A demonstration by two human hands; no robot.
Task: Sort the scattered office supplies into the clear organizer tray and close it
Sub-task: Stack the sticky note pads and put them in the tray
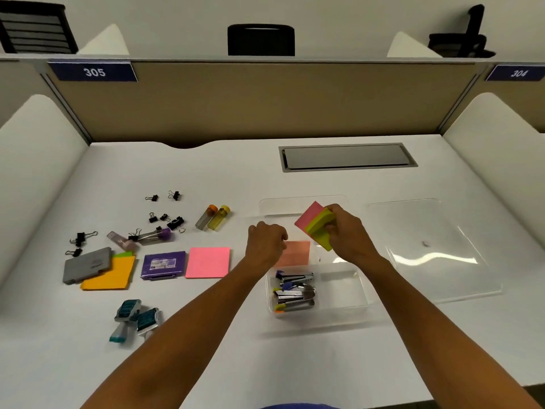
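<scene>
The clear organizer tray (348, 315) sits at centre right of the white desk. Several staplers (295, 292) lie in its near-left compartment, and a salmon sticky-note pad (294, 253) lies in a farther one. My right hand (346, 231) is shut on a pink and a green sticky-note pad (317, 225), tilted above the tray. My left hand (265, 242) hovers by the tray's left edge, fingers curled, holding nothing. The clear lid (430, 249) lies flat to the tray's right.
Left of the tray lie a pink pad (208, 262), a purple staple box (163, 264), an orange pad (109, 276) under a grey case (86, 264), several black binder clips (165, 215), two lead tubes (213, 217), and teal stamps (134, 318). A grey cable hatch (346, 157) is behind.
</scene>
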